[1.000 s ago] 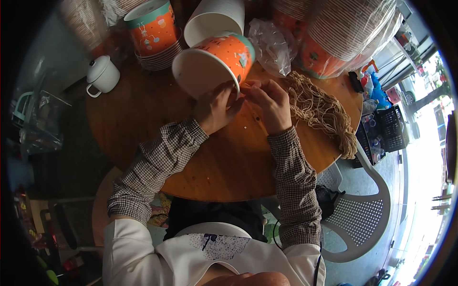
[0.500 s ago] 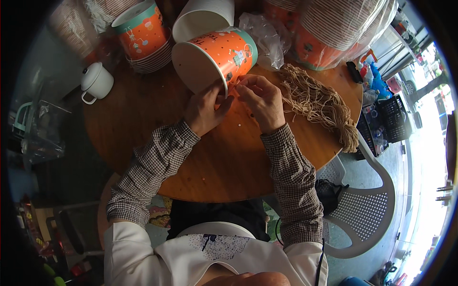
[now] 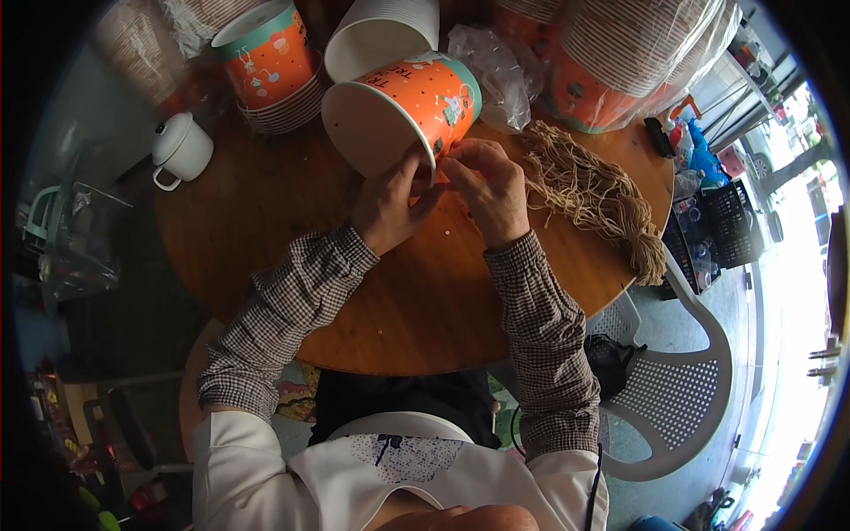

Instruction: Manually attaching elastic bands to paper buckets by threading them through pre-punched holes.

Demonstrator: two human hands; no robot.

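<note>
An orange paper bucket [image 3: 432, 102] with a teal band lies on its side on the wooden table, its white mouth tipped toward me. My left hand [image 3: 392, 202] is closed on the bucket's near rim, fingers partly inside the mouth. Against the outside of the same wall, my right hand [image 3: 490, 188] is closed in a pinch. Whatever sits between its fingertips is too small or too hidden to make out. To the right of that hand lies a loose bundle of tan cords [image 3: 595, 190].
Behind the bucket lies a white stack of buckets [image 3: 381, 40]. More orange buckets [image 3: 266, 66] stand back left, near a white lidded enamel mug [image 3: 183, 149]. Bagged buckets [image 3: 611, 71] and crumpled clear plastic [image 3: 505, 75] fill the back right. A plastic chair [image 3: 668, 398] stands right of the table [image 3: 381, 310].
The bucket's near rim and my left hand have shifted slightly to the right. My right hand stays pinched at nearly the same spot by the bucket wall.
</note>
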